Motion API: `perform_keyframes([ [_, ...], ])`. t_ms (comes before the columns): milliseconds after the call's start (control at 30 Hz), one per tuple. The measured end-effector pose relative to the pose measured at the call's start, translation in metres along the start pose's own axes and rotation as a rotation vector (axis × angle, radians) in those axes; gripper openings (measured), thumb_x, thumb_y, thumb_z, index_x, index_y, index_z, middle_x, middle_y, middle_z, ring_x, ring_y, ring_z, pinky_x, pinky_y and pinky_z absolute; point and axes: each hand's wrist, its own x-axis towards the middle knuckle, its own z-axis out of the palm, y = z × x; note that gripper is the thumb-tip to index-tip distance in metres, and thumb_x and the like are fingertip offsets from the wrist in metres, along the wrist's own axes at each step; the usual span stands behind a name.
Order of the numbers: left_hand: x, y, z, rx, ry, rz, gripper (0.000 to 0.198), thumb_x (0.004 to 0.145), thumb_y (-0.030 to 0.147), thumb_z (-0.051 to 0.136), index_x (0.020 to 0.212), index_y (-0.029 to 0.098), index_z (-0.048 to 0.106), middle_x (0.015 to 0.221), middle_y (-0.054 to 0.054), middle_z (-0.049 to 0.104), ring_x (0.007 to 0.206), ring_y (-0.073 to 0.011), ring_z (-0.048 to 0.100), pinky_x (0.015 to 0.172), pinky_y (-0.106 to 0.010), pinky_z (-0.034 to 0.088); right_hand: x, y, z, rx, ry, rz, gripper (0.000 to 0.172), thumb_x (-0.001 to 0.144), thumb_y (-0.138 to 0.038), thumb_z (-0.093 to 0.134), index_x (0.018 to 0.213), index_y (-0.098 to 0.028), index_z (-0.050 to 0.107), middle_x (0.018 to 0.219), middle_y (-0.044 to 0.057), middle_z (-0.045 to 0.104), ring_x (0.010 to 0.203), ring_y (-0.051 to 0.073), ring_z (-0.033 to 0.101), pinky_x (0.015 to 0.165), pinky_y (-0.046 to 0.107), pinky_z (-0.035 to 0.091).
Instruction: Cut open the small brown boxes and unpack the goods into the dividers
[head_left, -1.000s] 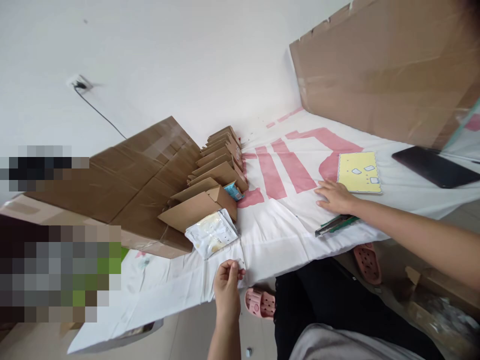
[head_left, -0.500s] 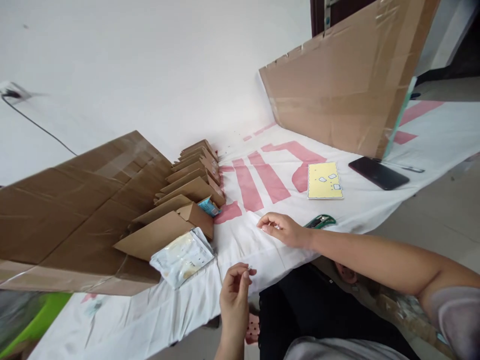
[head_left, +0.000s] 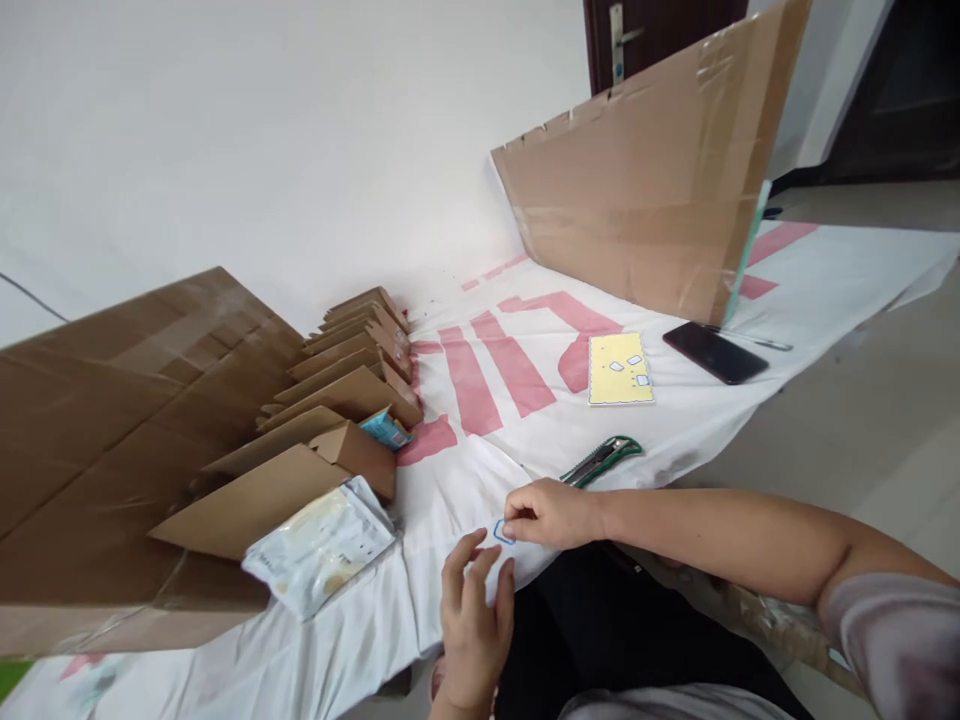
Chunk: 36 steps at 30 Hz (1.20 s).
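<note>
Pinching a blue-edged sticker (head_left: 504,533), seemingly flimsy and feather-light, by its rim with my right hand (head_left: 555,512); left hand (head_left: 474,612) open, empty, at seven o'clock.

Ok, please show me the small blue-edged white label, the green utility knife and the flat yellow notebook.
Small blue-edged white label (head_left: 504,532): head view, its middle.
Green utility knife (head_left: 600,459): head view, middle of its handle.
Flat yellow notebook (head_left: 619,368): head view, centre of its cover.
</note>
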Motion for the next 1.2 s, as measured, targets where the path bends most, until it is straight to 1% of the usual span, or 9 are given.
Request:
perform_keyframes([
  [67,-0.004,-0.012,0.006,-0.057,-0.049,-0.106,0.019,0.086,0.021,0.058,0.106,0.020,0.059,0.109,-0.011,0.062,0.103,-0.0232,0.062,0.083,-0.038,0.055,0.005,0.005,-0.030,-0.264,0.084,0.046,0.015,0.087,-0.031,0.060,0.083,-0.018,0.068,0.079,0.000,0.069,0.073,0.013,0.059,0.064,0.022,0.040],
  [133,-0.007,-0.023,0.012,-0.118,-0.148,-0.223,0.014,0.087,0.029,0.057,0.098,0.022,0.062,0.097,-0.008,0.066,0.094,-0.0231,0.064,0.079,-0.038,0.055,0.010,0.017,-0.071,-0.524,0.153,0.219,0.017,0.090,-0.032,0.056,0.088,-0.022,0.070,0.094,0.002,0.072,0.087,0.016,0.063,0.072,0.023,0.042],
  [233,-0.009,-0.030,0.016,-0.191,-0.273,-0.347,0.015,0.086,0.038,0.057,0.087,0.024,0.065,0.086,-0.005,0.067,0.084,-0.0223,0.065,0.075,-0.037,0.055,0.013,0.044,-0.133,-0.653,0.199,0.464,0.020,0.089,-0.030,0.056,0.090,-0.018,0.072,0.100,0.010,0.072,0.093,0.025,0.065,0.073,0.029,0.045],
  [300,-0.008,-0.031,0.017,-0.208,-0.273,-0.375,0.018,0.085,0.040,0.057,0.085,0.025,0.066,0.085,-0.005,0.068,0.083,-0.0224,0.065,0.075,-0.036,0.055,0.012,0.064,-0.165,-0.708,0.196,0.612,0.019,0.082,-0.031,0.065,0.089,-0.015,0.073,0.096,0.015,0.073,0.093,0.030,0.066,0.073,0.033,0.047],
  [467,-0.008,-0.030,0.018,-0.195,-0.251,-0.352,0.016,0.084,0.039,0.058,0.083,0.026,0.066,0.083,-0.003,0.069,0.081,-0.0219,0.066,0.074,-0.035,0.054,0.011,0.095,-0.196,-0.771,0.187,0.838,0.038,0.068,-0.042,0.077,0.096,-0.016,0.073,0.099,0.017,0.072,0.098,0.035,0.066,0.079,0.040,0.050],
  [633,-0.008,-0.029,0.019,-0.192,-0.253,-0.372,0.016,0.083,0.040,0.058,0.082,0.026,0.066,0.083,-0.004,0.069,0.082,-0.0232,0.065,0.075,-0.037,0.053,0.013,0.095,-0.197,-0.708,0.250,0.826,0.037,0.061,-0.033,0.084,0.090,-0.013,0.072,0.100,0.018,0.071,0.101,0.037,0.064,0.082,0.042,0.048],
  [800,-0.007,-0.031,0.017,-0.253,-0.293,-0.494,0.023,0.081,0.046,0.060,0.082,0.025,0.068,0.083,-0.005,0.069,0.083,-0.0235,0.065,0.076,-0.037,0.052,0.009,0.075,-0.182,-0.492,0.375,0.567,0.016,0.074,-0.026,0.073,0.084,-0.015,0.068,0.101,0.013,0.070,0.101,0.029,0.063,0.082,0.034,0.048],
  [1000,0.022,-0.016,0.021,-0.498,-0.297,-0.817,0.032,0.072,0.051,0.067,0.083,0.021,0.068,0.079,-0.004,0.069,0.070,-0.0191,0.062,0.060,-0.029,0.048,0.016,0.028,-0.118,-0.070,0.349,0.261,0.018,0.092,-0.032,0.051,0.091,-0.016,0.060,0.082,0.002,0.068,0.074,0.011,0.061,0.068,0.022,0.049],
  [1200,0.056,0.015,0.042,-0.943,-0.240,-0.940,0.039,0.071,0.049,0.071,0.094,0.019,0.060,0.097,-0.007,0.069,0.081,-0.0190,0.067,0.065,-0.028,0.050,0.018,-0.001,-0.049,0.697,0.184,0.029,0.035,0.068,-0.043,0.077,0.072,-0.016,0.056,0.063,-0.004,0.053,0.061,0.009,0.049,0.061,0.023,0.041],
])
